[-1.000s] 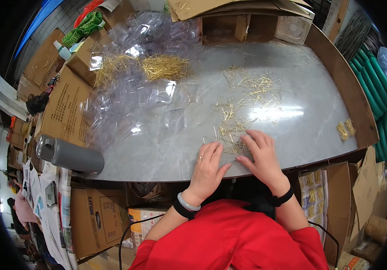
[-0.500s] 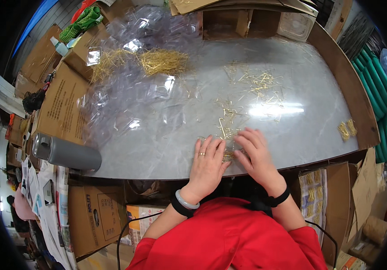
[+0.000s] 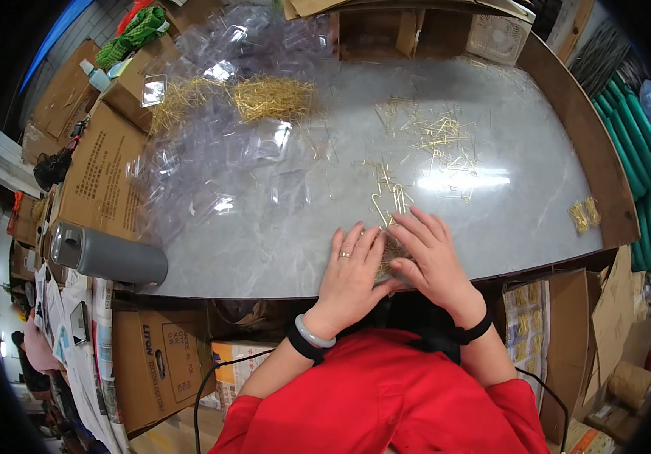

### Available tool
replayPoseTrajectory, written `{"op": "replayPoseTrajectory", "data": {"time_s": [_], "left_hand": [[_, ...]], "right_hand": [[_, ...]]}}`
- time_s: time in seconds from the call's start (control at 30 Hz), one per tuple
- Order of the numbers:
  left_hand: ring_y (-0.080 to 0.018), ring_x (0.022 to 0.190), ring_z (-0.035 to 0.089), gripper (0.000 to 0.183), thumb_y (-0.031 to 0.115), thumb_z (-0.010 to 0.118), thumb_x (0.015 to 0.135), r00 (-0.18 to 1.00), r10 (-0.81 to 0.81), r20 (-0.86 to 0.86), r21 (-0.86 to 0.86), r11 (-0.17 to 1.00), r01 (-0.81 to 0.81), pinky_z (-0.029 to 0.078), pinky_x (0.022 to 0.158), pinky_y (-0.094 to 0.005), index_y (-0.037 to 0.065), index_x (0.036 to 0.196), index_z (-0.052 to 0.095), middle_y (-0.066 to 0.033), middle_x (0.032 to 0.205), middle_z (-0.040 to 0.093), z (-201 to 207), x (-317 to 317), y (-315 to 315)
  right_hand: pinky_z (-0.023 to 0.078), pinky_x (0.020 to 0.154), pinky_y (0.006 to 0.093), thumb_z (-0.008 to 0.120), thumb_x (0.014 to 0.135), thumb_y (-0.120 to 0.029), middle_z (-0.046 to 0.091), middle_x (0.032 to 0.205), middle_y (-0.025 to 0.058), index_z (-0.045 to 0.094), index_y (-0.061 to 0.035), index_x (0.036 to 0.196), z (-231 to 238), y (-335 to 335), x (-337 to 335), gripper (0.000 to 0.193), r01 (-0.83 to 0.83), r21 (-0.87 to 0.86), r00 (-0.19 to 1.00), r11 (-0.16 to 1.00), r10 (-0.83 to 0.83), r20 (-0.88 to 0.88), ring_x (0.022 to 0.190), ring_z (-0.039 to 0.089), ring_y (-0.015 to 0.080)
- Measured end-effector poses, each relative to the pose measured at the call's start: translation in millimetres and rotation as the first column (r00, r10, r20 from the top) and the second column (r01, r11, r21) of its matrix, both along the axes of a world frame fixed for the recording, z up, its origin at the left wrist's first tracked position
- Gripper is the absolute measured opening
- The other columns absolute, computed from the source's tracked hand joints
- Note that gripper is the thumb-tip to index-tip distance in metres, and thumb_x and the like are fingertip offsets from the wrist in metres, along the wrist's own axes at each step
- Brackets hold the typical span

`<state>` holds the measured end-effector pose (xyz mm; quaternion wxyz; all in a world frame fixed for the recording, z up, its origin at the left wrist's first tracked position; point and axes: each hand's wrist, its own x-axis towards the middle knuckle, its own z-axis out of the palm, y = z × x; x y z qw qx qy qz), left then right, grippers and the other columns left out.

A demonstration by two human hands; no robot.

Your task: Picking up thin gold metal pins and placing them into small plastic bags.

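At the table's front edge, my left hand [image 3: 346,274] rests with its fingers stretched forward. My right hand [image 3: 435,265] is beside it, fingers extended and slightly curved, thumb toward the left hand. Between the two lies a small heap of thin gold wire hooks [image 3: 391,256], partly covered by the fingers. Just beyond the fingertips are a few more loose gold hooks [image 3: 399,198]. Farther off, scattered gold hooks [image 3: 440,136] spread over the grey tabletop [image 3: 522,129].
A dense pile of gold hooks [image 3: 274,100] sits on clear plastic packages [image 3: 181,178] at the left. A grey bottle [image 3: 117,256] lies at the left edge. Small gold bundles [image 3: 584,216] are near the right cardboard wall [image 3: 586,144]. A white fan [image 3: 498,38] stands at the back.
Both hands have shifted slightly forward around the small heap. Some hooks just past the fingertips now lie differently and show more plainly.
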<state>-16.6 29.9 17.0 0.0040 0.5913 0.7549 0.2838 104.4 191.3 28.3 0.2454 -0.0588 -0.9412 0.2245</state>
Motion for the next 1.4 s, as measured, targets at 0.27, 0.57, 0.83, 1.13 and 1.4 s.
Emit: {"op": "replayPoseTrajectory", "data": {"time_s": [0.27,0.57,0.83,1.13,1.4], "left_hand": [[-0.0381,0.142,0.039,0.063,0.037,0.064,0.096,0.974,0.047,-0.223,-0.095,0.993,-0.07,0.028,0.118,-0.0594,-0.002,0.144,0.051,-0.0159,0.151,0.046,-3,9,8],[-0.038,0.138,0.043,0.053,0.034,0.064,0.096,0.983,0.005,-0.182,-0.067,0.998,-0.017,0.032,0.117,-0.0567,0.003,0.139,0.058,-0.0151,0.148,0.05,0,6,4],[-0.0369,0.136,0.045,0.05,0.02,0.069,0.092,0.995,0.017,-0.099,0.025,1.0,-0.015,0.034,0.118,-0.0533,0.0,0.136,0.056,-0.0178,0.143,0.051,-11,4,0],[-0.0395,0.134,0.046,0.06,0.02,0.07,0.091,0.998,0.026,-0.051,0.061,0.998,-0.023,0.035,0.117,-0.0538,-0.003,0.142,0.048,-0.0198,0.14,0.05,-10,5,0],[-0.0393,0.133,0.046,0.05,0.016,0.069,0.091,0.994,0.017,-0.107,0.079,0.997,-0.009,0.036,0.116,-0.0539,-0.002,0.136,0.056,-0.0189,0.138,0.051,-12,5,3]], "right_hand": [[0.021,0.118,0.0646,0.06,0.1,-0.034,0.05,0.15,0.0201,0.051,0.0004,0.143,-17,4,-14,0.056,0.448,0.186,0.88,0.874,-0.468,0.082,0.142,0.04,0.0433],[0.028,0.119,0.0573,0.063,0.099,-0.031,0.057,0.138,0.0156,0.061,-0.0029,0.128,-8,7,1,0.04,0.136,-0.043,0.977,0.99,-0.127,0.171,0.138,0.045,0.0404],[0.031,0.119,0.0548,0.07,0.091,-0.044,0.057,0.135,0.0174,0.061,-0.0013,0.129,8,9,-2,0.058,0.003,0.014,0.99,1.0,-0.005,0.143,0.136,0.047,0.0396],[0.04,0.114,0.0458,0.081,0.081,-0.015,0.057,0.137,0.0149,0.063,-0.0034,0.127,-3,13,15,0.051,-0.164,-0.216,0.965,0.963,0.202,0.169,0.134,0.048,0.0374],[0.025,0.117,0.064,0.059,0.101,-0.034,0.056,0.142,0.0159,0.06,-0.0039,0.13,5,-6,-16,0.042,0.098,0.089,0.975,0.991,-0.114,0.192,0.137,0.045,0.0413]]}}
